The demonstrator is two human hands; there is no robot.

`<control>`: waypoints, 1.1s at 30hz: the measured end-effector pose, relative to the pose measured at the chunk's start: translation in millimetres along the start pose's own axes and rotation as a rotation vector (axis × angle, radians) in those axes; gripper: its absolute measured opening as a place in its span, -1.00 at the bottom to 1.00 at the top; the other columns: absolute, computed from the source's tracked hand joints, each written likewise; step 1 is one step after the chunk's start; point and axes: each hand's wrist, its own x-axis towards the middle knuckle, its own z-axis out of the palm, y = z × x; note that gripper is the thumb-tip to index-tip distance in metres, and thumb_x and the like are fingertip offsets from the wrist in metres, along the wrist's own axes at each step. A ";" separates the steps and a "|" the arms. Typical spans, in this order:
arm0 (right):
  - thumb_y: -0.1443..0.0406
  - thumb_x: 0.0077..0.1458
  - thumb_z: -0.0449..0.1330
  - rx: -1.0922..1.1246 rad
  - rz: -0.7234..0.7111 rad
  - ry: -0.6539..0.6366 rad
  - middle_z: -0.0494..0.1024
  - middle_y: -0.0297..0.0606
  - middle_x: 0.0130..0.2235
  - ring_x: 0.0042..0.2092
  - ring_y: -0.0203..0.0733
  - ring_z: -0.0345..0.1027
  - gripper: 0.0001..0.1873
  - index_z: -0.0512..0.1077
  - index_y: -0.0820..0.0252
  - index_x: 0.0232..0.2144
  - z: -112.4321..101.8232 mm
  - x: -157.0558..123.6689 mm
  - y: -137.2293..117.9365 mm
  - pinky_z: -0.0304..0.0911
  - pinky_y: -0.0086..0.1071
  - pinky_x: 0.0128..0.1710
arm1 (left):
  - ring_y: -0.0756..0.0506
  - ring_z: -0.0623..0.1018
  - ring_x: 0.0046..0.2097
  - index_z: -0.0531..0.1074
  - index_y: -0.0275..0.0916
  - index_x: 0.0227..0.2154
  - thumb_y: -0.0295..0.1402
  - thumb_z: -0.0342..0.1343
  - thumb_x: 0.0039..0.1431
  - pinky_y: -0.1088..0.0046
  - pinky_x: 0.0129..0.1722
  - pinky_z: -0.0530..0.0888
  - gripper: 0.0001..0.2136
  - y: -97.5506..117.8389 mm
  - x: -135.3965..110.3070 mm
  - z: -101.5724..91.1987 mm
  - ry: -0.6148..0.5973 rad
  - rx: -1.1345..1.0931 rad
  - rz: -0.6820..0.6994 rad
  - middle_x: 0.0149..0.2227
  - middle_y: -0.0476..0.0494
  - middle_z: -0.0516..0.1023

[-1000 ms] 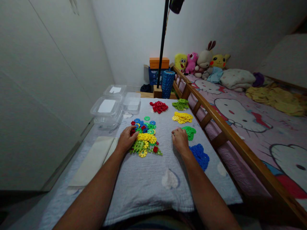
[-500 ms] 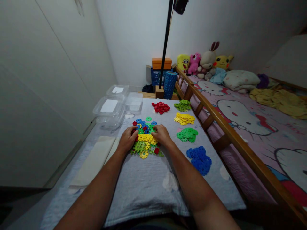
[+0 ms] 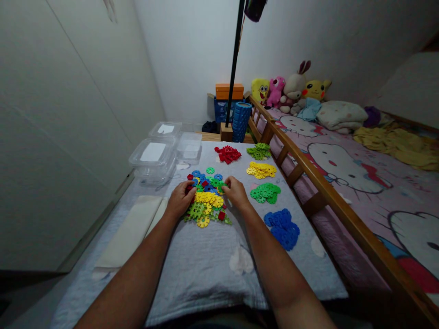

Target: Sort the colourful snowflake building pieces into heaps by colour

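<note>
A mixed heap of flat plastic interlocking pieces (image 3: 207, 197) lies on the cloth between my hands, with yellow, blue, green, lime and red ones jumbled together. On the heap's left edge, my left hand (image 3: 180, 198) has its thumb and fingers curled together; what lies between them is too small to make out. My right hand (image 3: 236, 192) pinches a green notched disc (image 3: 223, 187) at the heap's right edge. Sorted piles stand apart: red (image 3: 228, 154), lime (image 3: 259, 151), yellow (image 3: 261, 170), green (image 3: 265, 193) and blue (image 3: 282, 229).
Clear plastic boxes (image 3: 152, 153), two with white paper on their lids, stand at the table's back left. A folded beige cloth (image 3: 132, 230) lies left of my forearm. A wooden bed rail (image 3: 302, 171) runs along the right side, with soft toys (image 3: 291, 91) beyond it.
My right hand has drawn slightly away from the heap's yellow pieces, and the green disc now shows at its fingertips. My left hand stays in about the same place.
</note>
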 end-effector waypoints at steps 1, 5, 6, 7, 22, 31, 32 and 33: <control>0.38 -0.03 0.21 0.014 -0.005 0.005 0.42 -0.42 -0.44 -0.36 -0.28 0.26 -0.91 0.36 0.14 -0.42 0.4 1.0 1.9 0.05 -0.45 -0.34 | -0.20 0.51 0.00 0.45 -0.22 -0.04 -0.08 -0.01 0.21 0.19 0.11 0.41 -0.60 0.5 -0.1 -0.3 0.000 0.001 -0.001 -0.02 -0.22 0.53; 0.39 -0.08 0.22 0.058 -0.046 0.033 0.43 -0.40 -0.42 -0.30 -0.28 0.28 -0.90 0.35 0.16 -0.49 3.7 2.5 6.3 0.10 -0.45 -0.29 | -0.20 0.52 -0.02 0.45 -0.24 -0.04 -0.08 -0.01 0.20 0.19 0.08 0.43 -0.59 1.9 -0.3 -1.1 -0.002 0.008 -0.010 -0.04 -0.23 0.53; 0.39 -0.08 0.22 0.077 -0.039 0.024 0.42 -0.41 -0.44 -0.32 -0.29 0.28 -0.91 0.36 0.16 -0.49 4.9 2.3 6.3 0.10 -0.45 -0.30 | -0.20 0.52 -0.03 0.45 -0.25 -0.04 -0.08 -0.01 0.20 0.19 0.07 0.44 -0.58 2.0 -0.3 -1.1 -0.004 0.008 -0.011 -0.05 -0.24 0.53; 0.38 -0.07 0.21 0.100 -0.026 0.009 0.41 -0.43 -0.46 -0.35 -0.29 0.27 -0.93 0.37 0.16 -0.48 6.1 1.9 6.1 0.09 -0.45 -0.32 | -0.20 0.52 -0.05 0.45 -0.25 -0.04 -0.08 -0.01 0.19 0.19 0.05 0.44 -0.58 2.0 -0.4 -1.2 -0.003 0.006 -0.011 -0.05 -0.24 0.53; 0.26 -0.12 0.20 0.139 0.055 0.183 0.44 -0.39 -0.50 -0.42 -0.27 0.29 -0.90 0.42 0.18 -0.49 -84.4 6.1 54.7 0.14 -0.42 -0.38 | -0.20 0.54 -0.07 0.46 -0.25 -0.04 -0.10 0.01 0.17 0.19 0.02 0.47 -0.58 3.5 -0.7 -2.1 -0.003 0.014 0.003 -0.07 -0.22 0.54; 0.40 -0.13 0.17 -0.180 0.213 0.178 0.46 -0.35 -0.51 -0.42 -0.24 0.33 -0.96 0.40 0.17 -0.54 -136.0 6.4 104.9 0.13 -0.42 -0.41 | -0.20 0.53 -0.04 0.45 -0.23 -0.03 -0.09 0.01 0.17 0.20 0.04 0.45 -0.58 -1.6 0.3 -0.3 -0.012 0.018 0.007 -0.03 -0.23 0.53; 0.41 -0.13 0.16 -0.219 0.216 0.180 0.47 -0.34 -0.50 -0.42 -0.24 0.33 -0.94 0.41 0.18 -0.53 -136.6 5.8 107.0 0.14 -0.42 -0.40 | -0.20 0.53 -0.05 0.45 -0.23 -0.03 -0.09 0.01 0.17 0.20 0.04 0.45 -0.58 -1.8 0.4 -0.5 -0.012 0.017 0.007 -0.04 -0.23 0.53; 0.42 -0.12 0.15 -0.262 0.219 0.182 0.49 -0.32 -0.49 -0.41 -0.24 0.34 -0.93 0.42 0.19 -0.52 -136.9 4.9 108.6 0.14 -0.42 -0.38 | -0.20 0.53 -0.05 0.45 -0.24 -0.03 -0.09 0.01 0.17 0.20 0.03 0.46 -0.58 -1.9 0.4 -0.6 -0.014 0.016 0.006 -0.04 -0.22 0.53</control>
